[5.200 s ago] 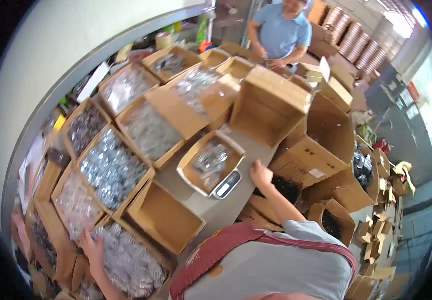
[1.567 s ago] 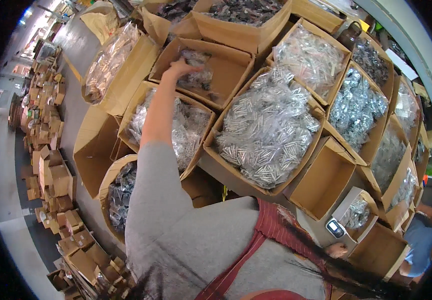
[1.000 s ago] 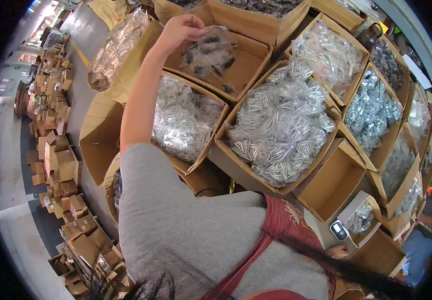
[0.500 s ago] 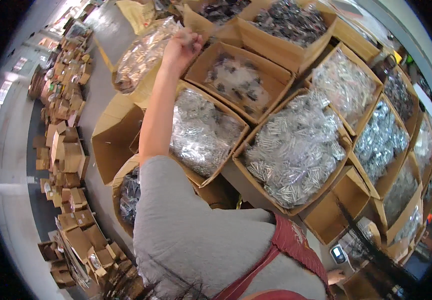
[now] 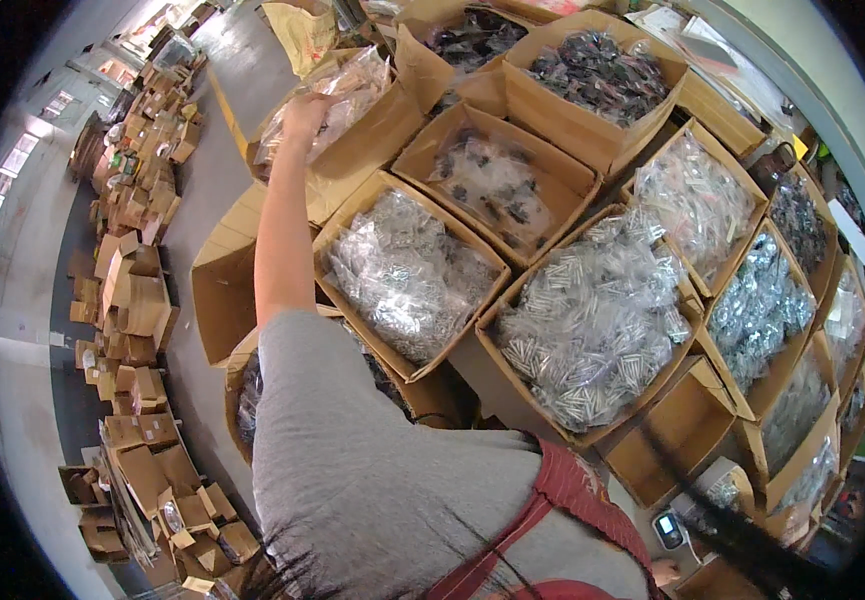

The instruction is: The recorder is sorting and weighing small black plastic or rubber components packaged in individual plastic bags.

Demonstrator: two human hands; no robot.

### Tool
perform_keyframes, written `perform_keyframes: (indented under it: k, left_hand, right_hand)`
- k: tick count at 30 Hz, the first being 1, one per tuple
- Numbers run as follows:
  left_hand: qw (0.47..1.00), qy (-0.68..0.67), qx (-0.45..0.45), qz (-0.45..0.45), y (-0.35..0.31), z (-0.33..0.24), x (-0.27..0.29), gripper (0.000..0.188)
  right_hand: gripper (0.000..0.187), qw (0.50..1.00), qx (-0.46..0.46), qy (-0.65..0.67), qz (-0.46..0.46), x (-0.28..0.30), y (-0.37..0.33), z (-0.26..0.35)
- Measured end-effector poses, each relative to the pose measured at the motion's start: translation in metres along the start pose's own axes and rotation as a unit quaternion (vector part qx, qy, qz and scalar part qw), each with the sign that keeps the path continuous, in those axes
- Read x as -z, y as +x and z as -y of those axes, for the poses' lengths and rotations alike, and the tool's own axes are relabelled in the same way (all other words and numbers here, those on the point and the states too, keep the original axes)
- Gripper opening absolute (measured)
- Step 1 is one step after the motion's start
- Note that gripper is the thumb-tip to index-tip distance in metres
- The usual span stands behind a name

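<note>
Clear plastic bags of copper-toned parts in the open cardboard carton at upper left, directly under the left hand. Arm outstretched, knuckles up, fingers bent and close together rather than spread, apparently in contact with the film. Cannot tell whether pinching a bag or only resting on top: undersides of the fingers turned away from view. Exact shape of the copper-toned parts lost in glare. Next carton to the right, bagged black pieces; nearer the body, bagged silver fittings.

At the lower edge, right hand near the digital scale, mostly hidden; opening and any grip impossible to make out. Beside the scale, a small box, partly crossed by dark hair strands. Behind the grey sleeve, dark bagged parts, only partly in sight.
</note>
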State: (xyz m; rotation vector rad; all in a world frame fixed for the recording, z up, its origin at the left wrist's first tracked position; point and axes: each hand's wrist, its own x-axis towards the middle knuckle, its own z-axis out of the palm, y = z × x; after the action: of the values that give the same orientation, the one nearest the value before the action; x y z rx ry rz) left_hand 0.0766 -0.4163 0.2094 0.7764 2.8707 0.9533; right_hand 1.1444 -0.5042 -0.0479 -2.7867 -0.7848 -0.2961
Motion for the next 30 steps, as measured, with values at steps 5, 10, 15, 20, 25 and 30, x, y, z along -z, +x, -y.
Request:
perform_keyframes:
  k: [5,10,15,20,25,30]
  left_hand:
    - [0.999,0.007,-0.012,0.039,-0.026,-0.020,0.021,0.031]
    - [0.991,0.013,-0.117,-0.060,-0.053,-0.030,0.038,0.025]
    - [0.985,-0.034,-0.092,-0.144,-0.051,-0.012,0.066,0.028]
    - [0.970,-0.202,-0.114,-0.073,-0.099,-0.023,0.084,0.020]
    - [0.969,-0.235,-0.026,0.077,-0.128,-0.009,0.066,0.019]
    - [0.969,0.138,-0.131,0.158,-0.147,0.041,-0.012,0.027]
  right_hand:
    - [0.032,0.999,0.034,-0.006,-0.026,-0.041,0.023,-0.033]
    - [0.033,1.000,0.003,-0.029,0.008,-0.036,0.018,-0.029]
    - [0.031,0.993,0.101,-0.058,-0.003,-0.051,0.032,-0.062]
    - [0.029,0.993,0.021,-0.102,-0.064,-0.018,0.009,-0.004]
    - [0.034,0.996,0.063,-0.046,0.044,0.009,0.006,-0.002]
    - [0.036,0.989,-0.078,-0.033,0.118,0.000,0.035,-0.012]
